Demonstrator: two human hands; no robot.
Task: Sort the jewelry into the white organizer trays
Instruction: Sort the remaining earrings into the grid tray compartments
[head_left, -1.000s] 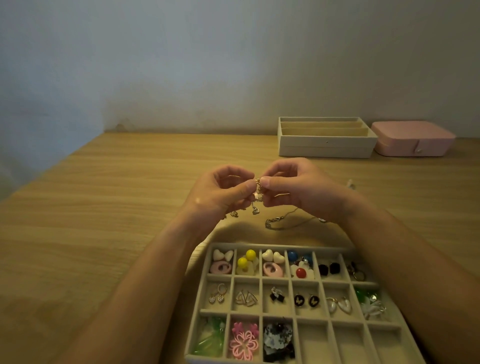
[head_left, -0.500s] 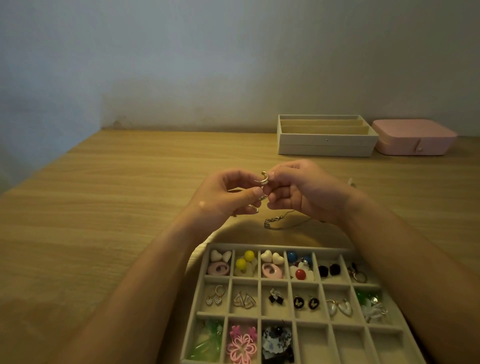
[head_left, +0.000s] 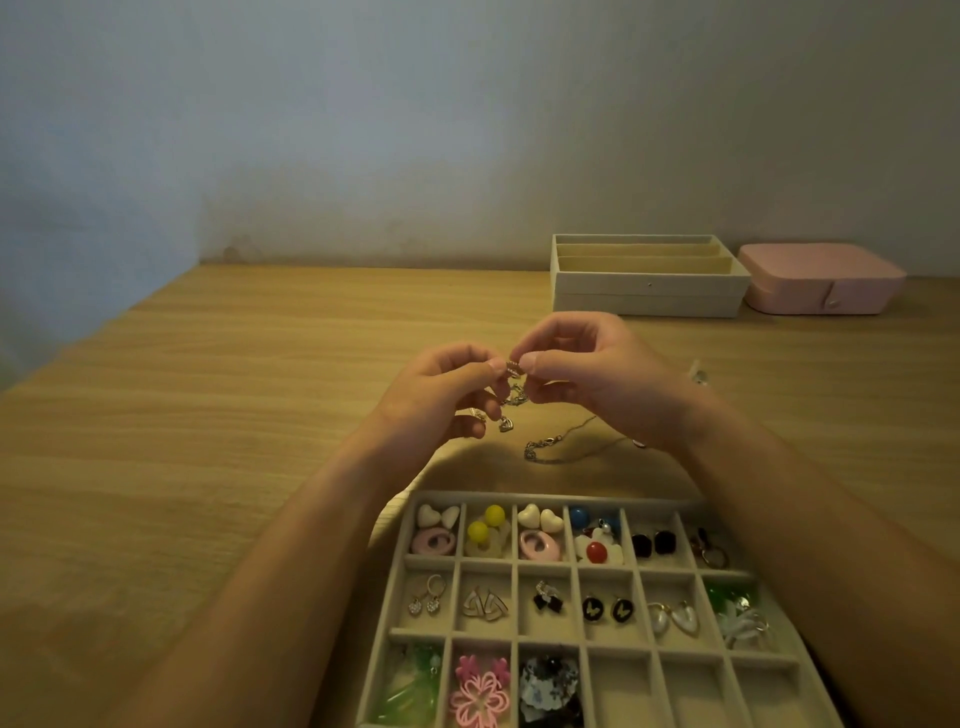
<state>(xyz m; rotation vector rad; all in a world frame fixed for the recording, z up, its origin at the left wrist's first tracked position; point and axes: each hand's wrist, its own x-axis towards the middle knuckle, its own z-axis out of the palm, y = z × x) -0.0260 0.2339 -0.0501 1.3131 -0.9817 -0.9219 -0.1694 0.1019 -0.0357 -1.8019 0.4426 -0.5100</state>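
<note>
One wooden table (head_left: 218, 415) fills most of my feed. At its near edge, between the two forearms, sits the white gridded tray (head_left: 691, 691). Earrings lie in every cell of its two far rows and in the three left cells of the near row. Back by the wall I see a second white tray (head_left: 644, 299) with long slots, and just right of it a closed pink box (head_left: 821, 280). Both hands are raised over the table beyond the gridded tray. The left grip (head_left: 441, 400) and the right grip (head_left: 597, 384) meet fingertip to fingertip, each pinching the gold hoop earring (head_left: 513, 368) between thumb and forefinger. More small metal pieces hang below it, a heart charm (head_left: 506, 423) lowest, by the left fingers; I cannot tell how they link. A thin chain (head_left: 550, 449) lies on the table under the right wrist, apart from the gridded tray
</note>
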